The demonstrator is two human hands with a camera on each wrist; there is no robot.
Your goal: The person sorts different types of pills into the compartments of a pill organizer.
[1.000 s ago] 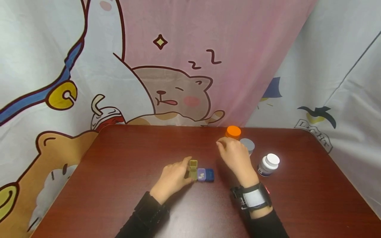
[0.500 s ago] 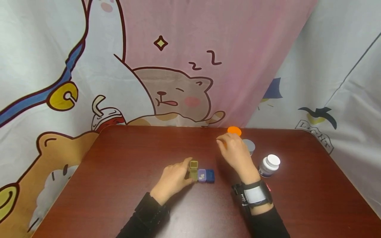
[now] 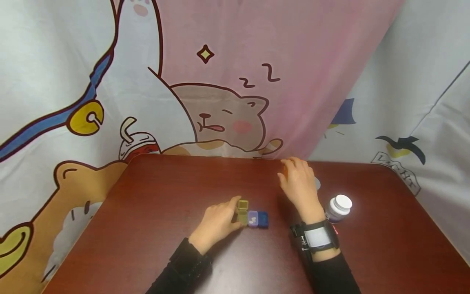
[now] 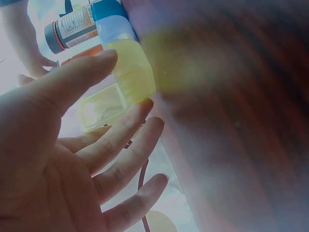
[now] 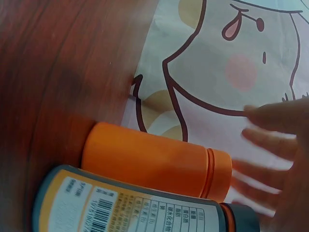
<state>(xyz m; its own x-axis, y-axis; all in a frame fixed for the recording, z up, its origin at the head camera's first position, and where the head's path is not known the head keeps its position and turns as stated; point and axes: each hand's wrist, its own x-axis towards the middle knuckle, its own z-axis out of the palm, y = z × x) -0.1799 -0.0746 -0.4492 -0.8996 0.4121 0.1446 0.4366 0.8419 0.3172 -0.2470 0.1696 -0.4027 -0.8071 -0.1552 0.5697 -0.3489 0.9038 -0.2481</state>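
On the table is a small pill organizer (image 3: pixel 253 219) with yellow, purple and dark blue compartments in a row. The yellow lid (image 3: pixel 243 204) stands raised, and pale pills lie in the purple compartment. My left hand (image 3: pixel 216 222) pinches the yellow compartment (image 4: pixel 133 70) between thumb and fingertips. Farther back, my right hand (image 3: pixel 299 183) hovers by an orange bottle (image 5: pixel 145 159); its spread fingers are close to the orange cap (image 5: pixel 219 175), and nothing is in its grip. From the head view the orange bottle is mostly hidden behind that hand.
A grey-capped bottle with a printed label (image 5: pixel 140 205) stands right beside the orange one. Nearer and to the right is a white bottle (image 3: pixel 338 209). A cartoon-printed curtain (image 3: pixel 220 110) hangs behind the table's (image 3: pixel 165 183) back edge.
My right hand has moved forward toward the orange bottle, its fingers now more spread and covering the orange cap. The left hand stays at the pill organizer. The head view has shifted slightly.
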